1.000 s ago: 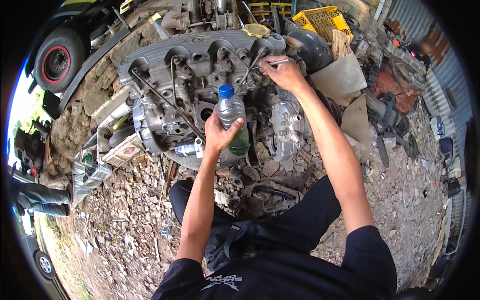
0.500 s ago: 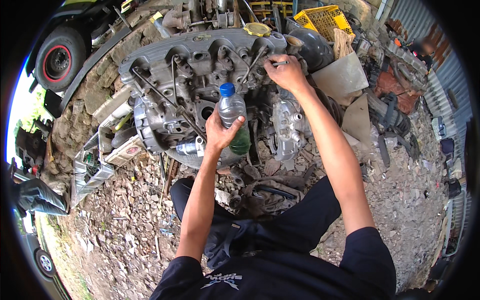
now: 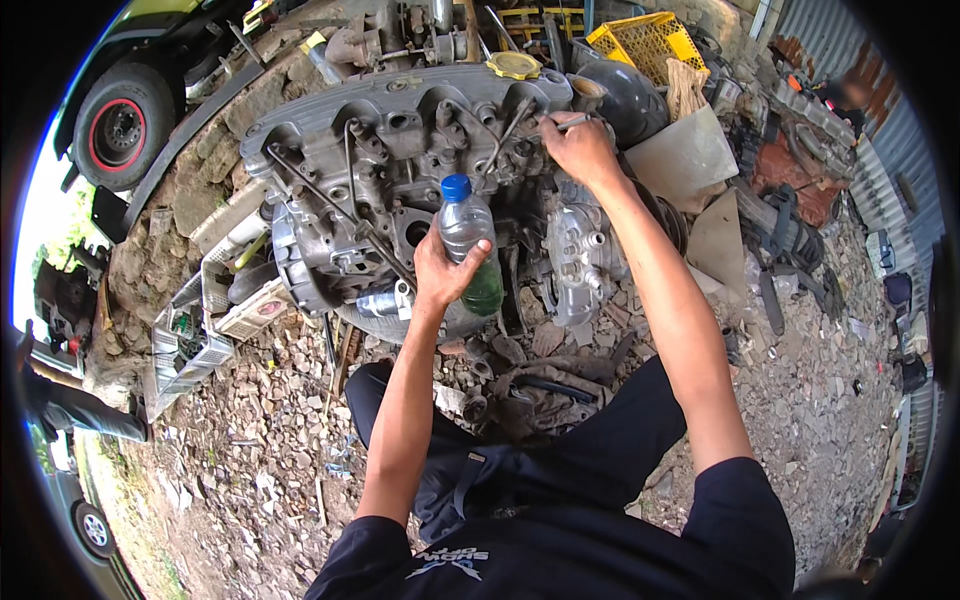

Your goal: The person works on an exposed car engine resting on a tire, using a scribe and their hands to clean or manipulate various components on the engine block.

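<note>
A large grey engine, greasy and with several thin metal pipes on its side, lies in front of me. My left hand is wrapped round a clear plastic bottle with a blue cap, held upright before the engine. Green liquid fills its lower part. My right hand is closed at the engine's right end, around a slim grey metal tool. Only a short piece of that tool shows, so its kind is unclear. A yellow filler cap sits on top of the engine.
Stones and rubble cover the ground. Beside the engine at left stand plastic crates; a yellow crate is at the back right. Flat sheets lean near my right forearm. Another person's leg shows at far left.
My right hand has turned slightly at the engine's end, with the grey tool still in it. My left hand keeps its hold on the bottle. The view has shifted a little.
</note>
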The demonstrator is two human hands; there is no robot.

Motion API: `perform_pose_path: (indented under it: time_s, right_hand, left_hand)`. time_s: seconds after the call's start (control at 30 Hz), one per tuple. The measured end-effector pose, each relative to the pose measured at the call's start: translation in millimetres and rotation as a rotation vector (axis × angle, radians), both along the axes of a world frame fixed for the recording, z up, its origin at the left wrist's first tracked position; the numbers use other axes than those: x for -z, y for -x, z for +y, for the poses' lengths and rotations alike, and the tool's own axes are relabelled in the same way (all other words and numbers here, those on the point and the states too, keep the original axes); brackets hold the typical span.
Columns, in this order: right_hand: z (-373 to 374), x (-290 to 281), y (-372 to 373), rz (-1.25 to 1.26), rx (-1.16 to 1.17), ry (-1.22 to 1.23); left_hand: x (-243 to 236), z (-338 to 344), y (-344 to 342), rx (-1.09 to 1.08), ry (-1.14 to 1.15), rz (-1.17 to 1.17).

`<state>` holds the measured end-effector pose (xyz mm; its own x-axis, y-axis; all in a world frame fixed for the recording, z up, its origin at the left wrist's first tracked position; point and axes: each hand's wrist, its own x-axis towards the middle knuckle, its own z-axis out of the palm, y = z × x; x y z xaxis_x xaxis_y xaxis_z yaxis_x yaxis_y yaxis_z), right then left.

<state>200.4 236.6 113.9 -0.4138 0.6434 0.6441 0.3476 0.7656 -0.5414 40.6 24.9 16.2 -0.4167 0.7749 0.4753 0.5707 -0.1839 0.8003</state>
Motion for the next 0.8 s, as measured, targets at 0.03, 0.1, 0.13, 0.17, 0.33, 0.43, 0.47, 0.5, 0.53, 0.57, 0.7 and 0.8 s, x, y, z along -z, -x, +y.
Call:
perform_pose_path:
  time_s: [0.03, 0.1, 0.13, 0.17, 0.33, 0.43, 0.47, 0.5, 0.53, 0.57, 0.7, 0.8]
  right_hand:
    - [3.6, 2.9, -1.1, -0.013, 0.007, 0.008]
    - [6.7, 8.9, -3.7, -0.033, 0.041, 0.066]
    - [7.2, 12.9, -5.1, -0.016, 0.045, 0.104]
    - [4.8, 10.7, -3.2, 0.009, 0.045, 0.141]
    - [-10.9, -6.0, 2.6, 0.061, -0.025, 0.036]
    - [-0.7, 4.9, -0.1, 0.006, 0.006, -0.017]
    - [-3.3, 3.8, -1.2, -0.017, 0.044, 0.017]
    - [-6.2, 2.8, -1.4, -0.041, 0.083, 0.051]
    - [-9.6, 2.2, 0.3, -0.028, 0.114, 0.024]
    - [-7.9, 1.5, -1.7, 0.017, 0.08, 0.032]
    - [-3.8, 1.8, -6.0, 0.072, -0.058, 0.071]
    - [-6.1, 5.8, -1.1, -0.028, -0.08, 0.035]
  left_hand:
    - [0.3, 0.1, -0.1, 0.008, 0.001, -0.035]
    - [-1.2, 2.7, -1.7, 0.016, -0.012, -0.043]
    - [-0.7, 3.3, -5.7, 0.016, -0.022, -0.023]
    - [-2.4, 2.9, -5.0, 0.011, -0.034, 0.006]
    - [0.1, 1.3, 2.1, -0.027, -0.053, 0.053]
    - [0.3, 5.3, -3.0, 0.016, -0.034, -0.019]
    - [1.6, 6.3, 0.8, 0.023, -0.041, -0.04]
    - [4.2, 4.0, 2.9, 0.014, -0.042, -0.028]
    - [6.8, 1.2, 4.9, 0.005, -0.043, -0.016]
    - [3.3, 0.7, 3.2, 0.004, -0.045, -0.004]
    - [-3.4, 2.6, -4.8, 0.025, -0.022, -0.018]
    - [1.7, 1.9, 1.7, 0.013, -0.002, -0.036]
